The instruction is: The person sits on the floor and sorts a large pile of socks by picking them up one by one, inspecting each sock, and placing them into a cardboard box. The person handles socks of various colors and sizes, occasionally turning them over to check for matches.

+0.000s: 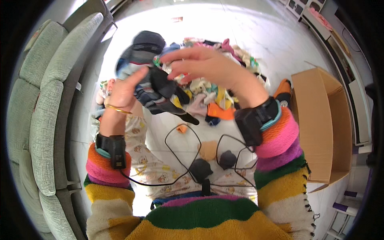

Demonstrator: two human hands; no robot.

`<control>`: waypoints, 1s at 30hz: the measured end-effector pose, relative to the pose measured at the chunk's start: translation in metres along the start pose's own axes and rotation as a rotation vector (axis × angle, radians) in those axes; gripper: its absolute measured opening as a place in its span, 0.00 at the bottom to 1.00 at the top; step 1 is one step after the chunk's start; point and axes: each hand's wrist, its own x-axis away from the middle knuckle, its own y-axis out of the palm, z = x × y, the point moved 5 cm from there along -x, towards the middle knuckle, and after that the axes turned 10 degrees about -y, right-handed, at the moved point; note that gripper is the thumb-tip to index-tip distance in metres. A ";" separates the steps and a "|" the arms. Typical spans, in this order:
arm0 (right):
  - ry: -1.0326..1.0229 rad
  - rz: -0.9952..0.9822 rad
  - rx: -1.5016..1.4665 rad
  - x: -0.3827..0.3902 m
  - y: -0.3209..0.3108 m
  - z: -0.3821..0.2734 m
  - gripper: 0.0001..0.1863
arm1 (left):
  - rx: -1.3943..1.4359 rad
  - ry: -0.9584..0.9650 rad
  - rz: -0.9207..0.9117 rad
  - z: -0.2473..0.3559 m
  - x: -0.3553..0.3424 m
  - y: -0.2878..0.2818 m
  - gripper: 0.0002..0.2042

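Observation:
My left hand (125,94) is closed around a bunch of dark, grey and blue socks (154,94), its thumb pressed over them. The bunch is held up above the floor, with one dark toe hanging toward the middle. To its right, my right hand (202,64) has its fingers stretched and apart, slightly smeared by motion. Its fingertips are close to the bunch; whether they touch it I cannot tell. Behind and below both hands lies a loose heap of many-coloured socks (198,106), with an orange piece (220,112) at its near edge. The hands hide part of the heap.
An open cardboard box (312,128) stands at the right. A grey sofa (50,136) runs along the left. Black cables (172,184) from the wrist devices loop across my lap. Two dark bundles (200,170) and a tan piece (208,151) lie near my legs.

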 end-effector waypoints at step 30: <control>0.496 0.637 -0.250 -0.037 -0.062 0.341 0.27 | 0.551 -0.253 0.408 -0.188 0.011 -0.106 0.14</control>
